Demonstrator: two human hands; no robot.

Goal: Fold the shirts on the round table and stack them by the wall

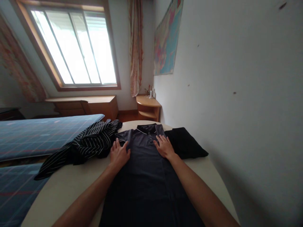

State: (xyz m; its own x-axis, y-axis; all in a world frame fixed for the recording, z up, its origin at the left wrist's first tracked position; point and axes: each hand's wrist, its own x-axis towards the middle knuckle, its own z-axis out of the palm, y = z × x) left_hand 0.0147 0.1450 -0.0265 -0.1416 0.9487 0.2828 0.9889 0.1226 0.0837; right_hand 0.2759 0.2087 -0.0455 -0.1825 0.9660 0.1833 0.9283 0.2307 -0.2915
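A dark grey polo shirt (144,170) lies front up on a pale round table (78,186), its black collar at the far end and its lower part running toward me. My left hand (119,153) rests at the shirt's left sleeve, fingers spread over the white-striped cuff. On the right side of the chest, just beside the buttons, my right hand (164,146) lies flat with its fingers stretched out. The right sleeve does not show outspread; that side looks folded in.
Left of the shirt, a crumpled black-and-white striped garment (94,138) hangs partly over the table edge. A folded black garment (186,143) lies to the right. Beyond are a blue plaid bed (47,132), a corner shelf (148,101) and a white wall (248,126) close on the right.
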